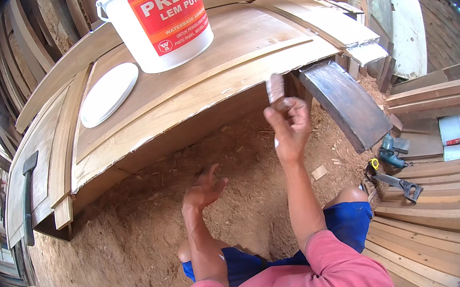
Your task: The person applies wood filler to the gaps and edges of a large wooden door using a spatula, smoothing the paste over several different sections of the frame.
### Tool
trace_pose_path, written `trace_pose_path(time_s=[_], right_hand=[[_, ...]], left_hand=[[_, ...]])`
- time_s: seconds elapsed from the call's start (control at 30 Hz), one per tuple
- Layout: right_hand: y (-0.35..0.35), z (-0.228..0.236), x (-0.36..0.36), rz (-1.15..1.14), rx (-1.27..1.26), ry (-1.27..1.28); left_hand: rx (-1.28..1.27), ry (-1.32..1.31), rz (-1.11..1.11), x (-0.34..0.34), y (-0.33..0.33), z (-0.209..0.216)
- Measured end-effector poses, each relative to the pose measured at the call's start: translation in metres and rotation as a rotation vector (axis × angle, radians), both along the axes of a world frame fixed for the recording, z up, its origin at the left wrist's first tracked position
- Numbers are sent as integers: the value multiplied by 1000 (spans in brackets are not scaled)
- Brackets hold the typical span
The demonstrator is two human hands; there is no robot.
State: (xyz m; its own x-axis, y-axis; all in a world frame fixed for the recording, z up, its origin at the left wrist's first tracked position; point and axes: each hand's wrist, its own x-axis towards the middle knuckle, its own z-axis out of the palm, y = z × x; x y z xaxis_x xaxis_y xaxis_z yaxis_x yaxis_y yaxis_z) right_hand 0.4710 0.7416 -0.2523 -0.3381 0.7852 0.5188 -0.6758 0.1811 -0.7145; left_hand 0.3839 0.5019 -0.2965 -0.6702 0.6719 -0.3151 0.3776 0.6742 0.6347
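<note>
In my right hand (290, 128), a small flat stick (276, 88) is pinched between thumb and fingers, its upper part coated white. It is held up just in front of the edge of a wooden door panel (180, 106), where white smears run along the rim. My left hand (207, 188) hangs over the ground below the panel, fingers loosely bent and apart, with nothing in it. On the panel stands a large white bucket (121, 37) with a red label. Its round white lid (110, 95) lies to the left of it.
A hammer (29, 180) rests at the panel's left end. To the right are a dark plank (345, 105), a teal power tool (392, 150), a handsaw (399, 182) and stacked boards (435, 199). Sawdust and wood scraps cover the ground (129, 257). More timber leans at the back left.
</note>
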Motion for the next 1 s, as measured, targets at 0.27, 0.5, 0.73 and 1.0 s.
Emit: trace_pose_path(time_s=[0.27,0.5,0.73,1.0], right_hand=[[-10,2,8,165,116,-129],[-1,9,17,144,-27,27],[-21,58,85,208,302,-255],[19,139,247,-100,453,-295]], left_hand=[[-31,45,-21,1,7,-7],[-83,61,-38,9,23,4],[86,-124,0,-19,30,-52],[-31,-122,-22,0,68,-26]])
